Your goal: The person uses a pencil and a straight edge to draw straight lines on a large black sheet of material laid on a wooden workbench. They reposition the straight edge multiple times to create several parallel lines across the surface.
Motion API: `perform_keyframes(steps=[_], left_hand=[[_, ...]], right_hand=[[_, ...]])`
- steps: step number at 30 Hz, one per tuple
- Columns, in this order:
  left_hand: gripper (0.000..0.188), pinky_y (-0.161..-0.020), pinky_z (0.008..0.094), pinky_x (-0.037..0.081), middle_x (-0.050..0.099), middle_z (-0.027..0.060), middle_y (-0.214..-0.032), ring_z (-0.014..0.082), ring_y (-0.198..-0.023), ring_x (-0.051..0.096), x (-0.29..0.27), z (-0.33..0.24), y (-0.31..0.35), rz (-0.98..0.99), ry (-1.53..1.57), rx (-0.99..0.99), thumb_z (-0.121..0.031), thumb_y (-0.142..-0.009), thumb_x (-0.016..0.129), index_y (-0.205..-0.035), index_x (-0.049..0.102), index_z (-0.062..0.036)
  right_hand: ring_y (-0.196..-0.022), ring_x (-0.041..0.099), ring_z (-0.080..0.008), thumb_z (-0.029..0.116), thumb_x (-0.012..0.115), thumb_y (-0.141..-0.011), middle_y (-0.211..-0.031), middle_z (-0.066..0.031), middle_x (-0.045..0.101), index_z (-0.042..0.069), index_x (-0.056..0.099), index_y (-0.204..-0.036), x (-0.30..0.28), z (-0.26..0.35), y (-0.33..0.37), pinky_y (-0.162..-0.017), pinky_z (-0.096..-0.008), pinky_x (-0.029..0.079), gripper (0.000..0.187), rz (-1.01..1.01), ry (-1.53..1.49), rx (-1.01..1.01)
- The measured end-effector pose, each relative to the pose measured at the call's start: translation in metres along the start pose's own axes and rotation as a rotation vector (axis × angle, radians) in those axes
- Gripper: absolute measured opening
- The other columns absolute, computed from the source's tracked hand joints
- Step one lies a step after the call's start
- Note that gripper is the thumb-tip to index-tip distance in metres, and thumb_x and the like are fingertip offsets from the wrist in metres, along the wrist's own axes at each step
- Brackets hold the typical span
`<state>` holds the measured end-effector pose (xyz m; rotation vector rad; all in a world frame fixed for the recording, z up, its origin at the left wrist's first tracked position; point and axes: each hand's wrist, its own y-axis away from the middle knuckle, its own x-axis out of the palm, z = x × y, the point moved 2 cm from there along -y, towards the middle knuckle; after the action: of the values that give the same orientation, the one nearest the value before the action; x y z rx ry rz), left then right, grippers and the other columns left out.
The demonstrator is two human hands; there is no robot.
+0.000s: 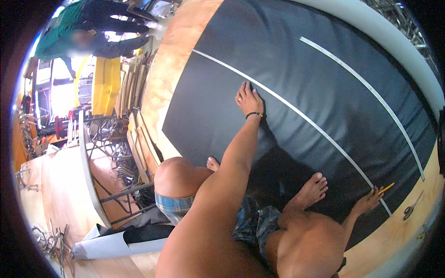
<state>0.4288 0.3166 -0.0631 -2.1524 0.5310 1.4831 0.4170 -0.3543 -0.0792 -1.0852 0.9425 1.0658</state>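
A large sheet of smooth black material (204, 116) lies spread under me, and my bare feet rest on it. Across it runs a long, thin, pale straight strip (296, 111), which looks like a ruler. My left hand (249, 99) is flat on the sheet with fingers stretched out, the fingertips close beside this strip. Toward the strip's near right end, my right hand (368, 202) grips a slim yellow pencil (386, 188) and rests at the strip. A second pale strip (371, 90) lies farther right on the sheet.
Scissors (410, 209) lie on the wooden surface (371, 252) at the right. A thick pale roll (366, 18) borders the sheet's far side. Another person (92, 41) is at the upper left, near yellow panels (105, 85). Metal frames and folded material (106, 243) are lower left.
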Motion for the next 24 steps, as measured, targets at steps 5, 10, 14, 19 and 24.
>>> perform_keyframes(steps=[5,10,14,19,24], left_hand=[[0.049,-0.124,0.0566,0.021,0.046,0.0095,-0.160,0.0355,-0.147,0.038,-0.002,0.008,-0.028,-0.029,-0.032,-0.021,-0.027,-0.104,0.054,-0.151,0.052,-0.0133],[0.047,-0.123,0.0567,0.021,0.049,0.0091,-0.153,0.0359,-0.143,0.041,-0.005,0.008,-0.042,0.015,-0.134,-0.024,-0.026,-0.103,0.056,-0.150,0.055,-0.0288],[0.044,-0.123,0.0615,0.020,0.049,0.0078,-0.152,0.0362,-0.142,0.041,-0.010,0.004,-0.043,0.033,-0.094,-0.047,-0.021,-0.101,0.058,-0.143,0.059,-0.0311],[0.037,-0.123,0.0715,0.016,0.050,0.0064,-0.152,0.0350,-0.146,0.038,-0.012,0.001,-0.040,-0.001,-0.064,-0.160,-0.018,-0.100,0.056,-0.136,0.061,-0.0242],[0.040,-0.123,0.0739,0.013,0.048,0.0037,-0.156,0.0326,-0.148,0.037,-0.013,0.003,-0.040,0.014,-0.045,-0.146,-0.018,-0.100,0.055,-0.140,0.060,-0.0236]], right_hand=[[-0.155,0.035,-0.0348,0.029,0.043,-0.114,-0.161,-0.0007,0.051,0.009,0.065,-0.134,-0.001,0.002,0.000,-0.123,-0.0618,0.026,0.036,0.002,0.027,0.012],[-0.153,0.038,-0.0361,0.028,0.046,-0.113,-0.161,-0.0025,0.052,0.008,0.065,-0.134,-0.003,0.004,0.000,-0.123,-0.0591,0.028,0.034,0.000,0.063,-0.001],[-0.152,0.040,-0.0391,0.023,0.050,-0.112,-0.158,-0.0073,0.055,0.009,0.066,-0.132,-0.006,0.006,-0.002,-0.122,-0.0605,0.027,0.029,-0.013,0.013,-0.019],[-0.149,0.044,-0.0414,0.017,0.053,-0.110,-0.156,-0.0095,0.057,0.008,0.066,-0.131,-0.009,0.007,-0.004,-0.119,-0.0582,0.032,0.027,-0.006,-0.036,-0.024],[-0.147,0.046,-0.0415,0.015,0.054,-0.110,-0.155,-0.0123,0.057,0.006,0.066,-0.131,-0.011,0.011,-0.002,-0.117,-0.0575,0.034,0.026,-0.012,0.008,-0.035]])
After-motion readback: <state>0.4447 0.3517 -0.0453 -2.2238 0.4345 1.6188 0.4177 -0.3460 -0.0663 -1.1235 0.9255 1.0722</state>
